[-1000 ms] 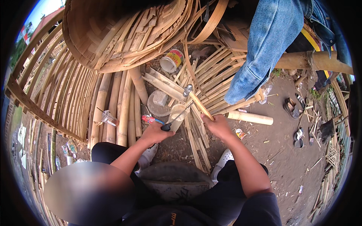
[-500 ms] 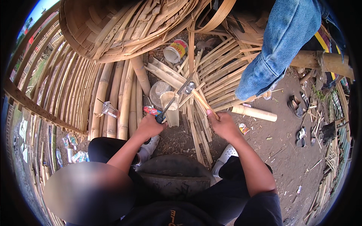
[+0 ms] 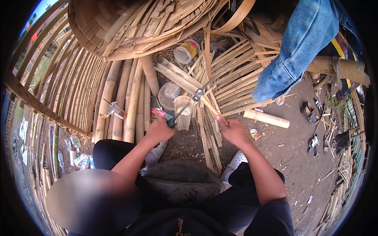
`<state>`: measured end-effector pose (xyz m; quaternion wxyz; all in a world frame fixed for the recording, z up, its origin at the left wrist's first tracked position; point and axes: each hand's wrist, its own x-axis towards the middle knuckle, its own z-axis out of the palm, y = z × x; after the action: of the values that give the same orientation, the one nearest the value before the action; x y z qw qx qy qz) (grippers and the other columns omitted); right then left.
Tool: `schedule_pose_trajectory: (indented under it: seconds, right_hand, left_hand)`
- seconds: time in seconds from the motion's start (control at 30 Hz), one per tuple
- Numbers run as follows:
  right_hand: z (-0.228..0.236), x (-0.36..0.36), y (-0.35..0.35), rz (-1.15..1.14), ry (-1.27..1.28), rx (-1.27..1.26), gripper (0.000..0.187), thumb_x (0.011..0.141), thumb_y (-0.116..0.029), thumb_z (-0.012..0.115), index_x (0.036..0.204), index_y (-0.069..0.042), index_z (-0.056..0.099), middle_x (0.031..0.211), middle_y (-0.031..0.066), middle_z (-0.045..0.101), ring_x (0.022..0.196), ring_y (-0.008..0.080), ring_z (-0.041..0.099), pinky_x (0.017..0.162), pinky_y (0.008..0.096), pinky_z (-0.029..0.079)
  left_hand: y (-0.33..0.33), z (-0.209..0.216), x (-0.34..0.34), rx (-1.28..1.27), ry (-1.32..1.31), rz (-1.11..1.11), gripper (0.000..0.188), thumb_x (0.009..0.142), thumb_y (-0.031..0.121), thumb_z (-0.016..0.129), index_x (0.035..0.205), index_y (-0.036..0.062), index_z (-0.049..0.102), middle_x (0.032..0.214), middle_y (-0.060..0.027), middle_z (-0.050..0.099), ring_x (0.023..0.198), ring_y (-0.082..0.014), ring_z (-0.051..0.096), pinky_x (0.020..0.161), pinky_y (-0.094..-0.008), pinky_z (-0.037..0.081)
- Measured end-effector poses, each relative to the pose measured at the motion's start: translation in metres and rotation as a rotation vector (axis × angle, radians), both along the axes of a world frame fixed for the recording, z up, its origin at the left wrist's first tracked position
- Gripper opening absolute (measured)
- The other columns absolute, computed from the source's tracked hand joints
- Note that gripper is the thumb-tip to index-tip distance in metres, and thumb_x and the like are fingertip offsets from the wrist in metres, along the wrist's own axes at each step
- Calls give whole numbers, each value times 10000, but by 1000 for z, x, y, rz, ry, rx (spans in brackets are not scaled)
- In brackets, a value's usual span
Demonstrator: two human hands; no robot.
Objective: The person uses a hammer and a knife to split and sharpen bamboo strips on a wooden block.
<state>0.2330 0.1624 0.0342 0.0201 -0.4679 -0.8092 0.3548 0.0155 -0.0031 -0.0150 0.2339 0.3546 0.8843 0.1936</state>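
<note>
My left hand is closed around a black-handled tool with a long, thin dark shaft; whether it is a blade or a rod I cannot tell. My right hand grips the wooden handle of a hammer. The metal hammer head lies over the tool's shaft in the picture; whether they touch is unclear. Below them is a pale cup-like container, beside a round translucent lid or tub with a whitish lump. Split bamboo pieces lie around the tools.
A large woven bamboo basket fills the far left. Bamboo poles and a slatted bamboo frame stand left. Another person's denim-covered leg comes in at far right, near bamboo strips. Sandals lie on the dirt.
The view has shifted slightly, so the surroundings sit a little differently. Both hands keep their grips, and the hammer head stays over the tool's shaft.
</note>
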Motion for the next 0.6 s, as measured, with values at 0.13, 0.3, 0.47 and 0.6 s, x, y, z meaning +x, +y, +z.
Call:
schedule_pose_trajectory:
  seconds: [0.13, 0.3, 0.47, 0.6]
  right_hand:
    - [-8, -1, 1, 4, -19, 14, 682, 920, -580, 496, 704, 57, 605, 593, 227, 551, 605, 388, 567, 628, 449, 463]
    - [2, -6, -5, -13, 16, -15, 693, 921, -590, 483, 710, 57, 611, 621, 242, 568, 629, 401, 578, 642, 453, 469]
    - [-3, -7, -2, 13, -20, 17, 689, 932, -580, 469, 706, 56, 608, 642, 246, 578, 640, 406, 580, 654, 454, 469]
    - [-12, -9, -2, 18, 22, 67, 687, 932, -578, 469, 702, 56, 601, 624, 240, 569, 626, 400, 573, 641, 454, 465]
  left_hand:
    - [-1, 0, -1, -2, -23, 0, 406, 729, 353, 699, 768, -49, 655, 755, -267, 646, 793, -399, 662, 729, -455, 516]
    - [-3, -3, -2, 8, -31, 14, 411, 726, 350, 699, 768, -57, 654, 757, -266, 647, 796, -395, 665, 727, -453, 517]
    - [-2, 14, 5, -54, -88, -9, 406, 747, 330, 666, 849, -62, 673, 870, -288, 655, 909, -402, 649, 824, -448, 512]
    - [-4, 12, 3, -45, -89, -18, 399, 744, 322, 662, 850, -62, 675, 865, -288, 655, 908, -400, 649, 829, -447, 511]
